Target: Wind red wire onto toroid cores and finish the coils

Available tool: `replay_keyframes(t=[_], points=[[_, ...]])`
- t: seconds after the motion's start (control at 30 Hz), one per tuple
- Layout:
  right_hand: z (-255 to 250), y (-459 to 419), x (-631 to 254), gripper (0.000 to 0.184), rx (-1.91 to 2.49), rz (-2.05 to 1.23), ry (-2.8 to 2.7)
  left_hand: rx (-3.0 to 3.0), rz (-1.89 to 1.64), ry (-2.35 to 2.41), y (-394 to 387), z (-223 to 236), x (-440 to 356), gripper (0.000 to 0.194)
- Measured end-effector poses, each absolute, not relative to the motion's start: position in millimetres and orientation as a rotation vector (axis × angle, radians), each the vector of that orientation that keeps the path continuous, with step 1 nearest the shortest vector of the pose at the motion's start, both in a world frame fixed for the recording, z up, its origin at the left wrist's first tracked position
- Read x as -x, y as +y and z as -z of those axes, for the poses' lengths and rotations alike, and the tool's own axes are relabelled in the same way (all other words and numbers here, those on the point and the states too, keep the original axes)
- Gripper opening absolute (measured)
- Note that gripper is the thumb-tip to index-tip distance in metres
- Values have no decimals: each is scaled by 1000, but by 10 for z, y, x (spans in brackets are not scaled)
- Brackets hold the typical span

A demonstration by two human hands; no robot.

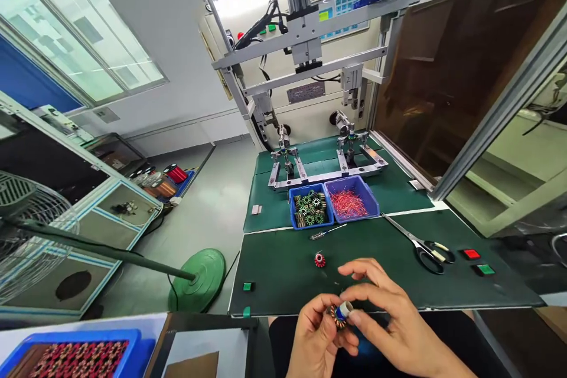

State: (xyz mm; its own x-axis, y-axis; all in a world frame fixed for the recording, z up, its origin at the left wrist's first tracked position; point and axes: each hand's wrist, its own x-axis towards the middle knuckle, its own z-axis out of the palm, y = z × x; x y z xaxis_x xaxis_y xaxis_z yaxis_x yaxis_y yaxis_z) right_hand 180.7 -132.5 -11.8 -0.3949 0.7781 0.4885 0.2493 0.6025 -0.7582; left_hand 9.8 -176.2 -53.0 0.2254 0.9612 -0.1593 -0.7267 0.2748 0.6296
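My left hand [316, 336] pinches a small round wound coil part [337, 315] with copper wire, just below the front edge of the green table [283, 260]. My right hand [390, 316] is closed on a small blue and white cylinder [344, 310] pressed against that part. A red toothed part [319, 260] lies on the mat just beyond my hands. Further back, a blue bin [310, 208] holds several green and white wound parts. Next to it, a second blue bin [352, 201] is filled with pink-red wire bits.
Scissors [425, 248] lie at the right, near a red button [471, 254] and a green button [485, 269]. A small screwdriver [326, 232] lies before the bins. A winding machine [310, 100] stands behind. A fan with green base [199, 277] stands left; a blue tray [71, 354] sits bottom left.
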Motion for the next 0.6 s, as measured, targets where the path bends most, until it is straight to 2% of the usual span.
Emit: replay_keyframes(t=[0.2, 0.37, 0.5, 0.6], points=[[201, -1280, -1788, 20, 730, -515, -2016, -561, -1344, 812, -1796, 546, -170, 40], [273, -905, -1664, 15, 774, -484, -1817, -514, -1624, 1199, -1724, 500, -49, 35], [385, -261, -1457, 18, 969, -326, -1854, -413, -1640, 1042, -1645, 422, 62, 39], [535, 126, -1332, 26, 1036, -333, -1898, -331, -1636, 818, -1608, 291, 92, 41]])
